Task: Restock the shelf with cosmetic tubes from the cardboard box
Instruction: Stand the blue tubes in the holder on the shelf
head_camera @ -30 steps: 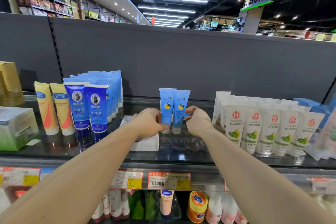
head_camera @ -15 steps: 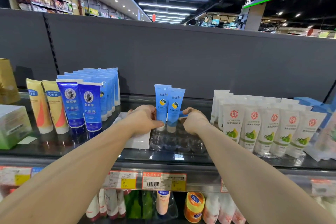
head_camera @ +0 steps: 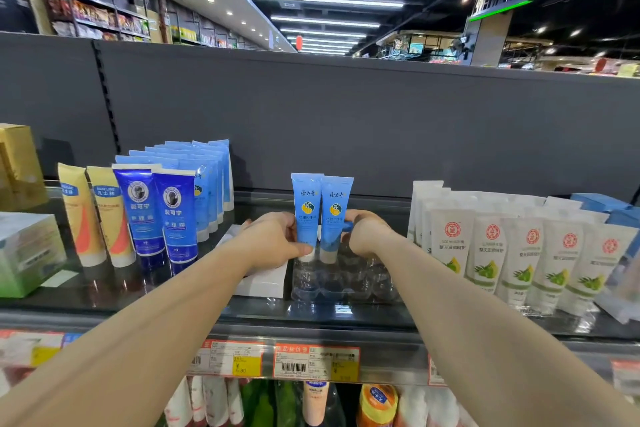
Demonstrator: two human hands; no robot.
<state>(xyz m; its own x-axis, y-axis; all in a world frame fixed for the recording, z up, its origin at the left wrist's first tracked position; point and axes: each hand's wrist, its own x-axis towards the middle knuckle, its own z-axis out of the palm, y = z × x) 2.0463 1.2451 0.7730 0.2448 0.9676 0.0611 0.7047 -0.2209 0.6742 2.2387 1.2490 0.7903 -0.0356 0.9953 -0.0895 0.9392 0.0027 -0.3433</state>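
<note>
- Two light blue tubes (head_camera: 320, 215) are seen upright, cap down, side by side in a clear plastic tray (head_camera: 346, 282) on the shelf (head_camera: 104, 291).
- The left tube's lower part is pinched by the left hand (head_camera: 273, 241); its grip is curled round it.
- The right hand (head_camera: 365, 230) is curled beside the right tube; something blue is pinched, but what it is cannot be made out.
- The tray's hollows are barely legible through the glare.

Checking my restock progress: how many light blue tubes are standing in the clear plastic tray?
2: the left tube, held by the left hand, and the right tube, by the right hand.
</note>
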